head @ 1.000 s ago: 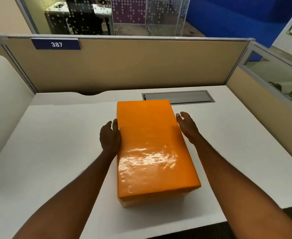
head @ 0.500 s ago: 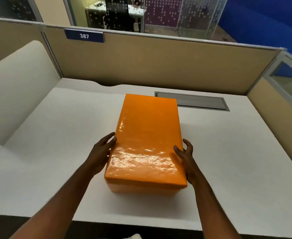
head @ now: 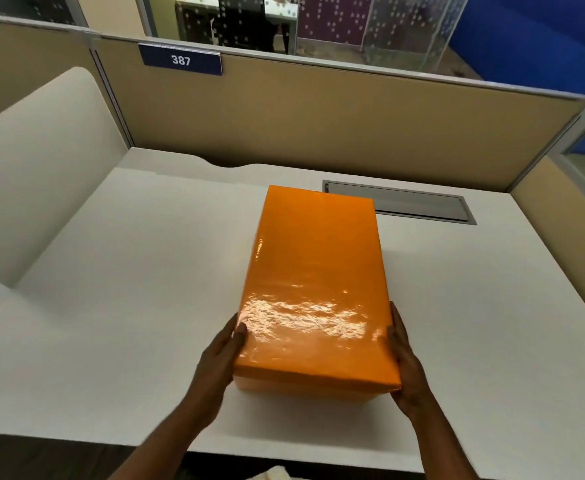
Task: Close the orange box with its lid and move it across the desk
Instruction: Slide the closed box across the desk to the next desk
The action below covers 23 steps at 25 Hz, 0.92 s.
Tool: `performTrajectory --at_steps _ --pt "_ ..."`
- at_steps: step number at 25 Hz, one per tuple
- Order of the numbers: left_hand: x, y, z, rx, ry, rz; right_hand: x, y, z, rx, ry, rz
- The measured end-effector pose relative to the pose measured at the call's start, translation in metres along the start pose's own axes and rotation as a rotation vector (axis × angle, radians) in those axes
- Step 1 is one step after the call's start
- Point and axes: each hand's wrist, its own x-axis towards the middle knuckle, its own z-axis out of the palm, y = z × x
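With its glossy lid [head: 313, 282] seated, the orange box [head: 305, 388] rests on the white desk [head: 128, 289] at centre frame; the left hand [head: 218, 355] and right hand [head: 405, 362] clamp its near long sides, below a grey cable hatch [head: 419, 206]

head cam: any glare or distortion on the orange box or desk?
Head view: strong wavy glare on the near half of the glossy lid, between the left hand and right hand; far half evenly lit. Head view: wide-angle bending of the partition top edge; soft box shadow on the desk; focus fairly sharp.
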Motion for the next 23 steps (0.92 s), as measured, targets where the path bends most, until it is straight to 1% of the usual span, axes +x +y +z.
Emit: performTrajectory --at_steps 4,9,14,17,20,23 --pt "0.015 0.008 -0.018 0.004 -0.011 0.019 0.004 -0.001 0.029 0.039 0.083 0.001" --pt "0.066 0.044 -0.099 0.003 -0.007 0.061 0.031 0.004 0.123 0.028 0.112 -0.052" --pt "0.127 0.097 -0.196 -0.045 0.042 0.103 0.088 -0.002 0.243 -0.014 0.024 -0.102" --pt "0.162 0.126 -0.251 -0.083 0.115 0.138 0.13 -0.007 0.313 -0.046 -0.055 -0.134" --pt "0.187 0.149 -0.29 -0.125 0.165 0.174 0.168 -0.011 0.367 -0.059 -0.121 -0.147" --pt "0.212 0.172 -0.322 -0.164 0.212 0.169 0.204 -0.015 0.41 -0.073 -0.158 -0.139"
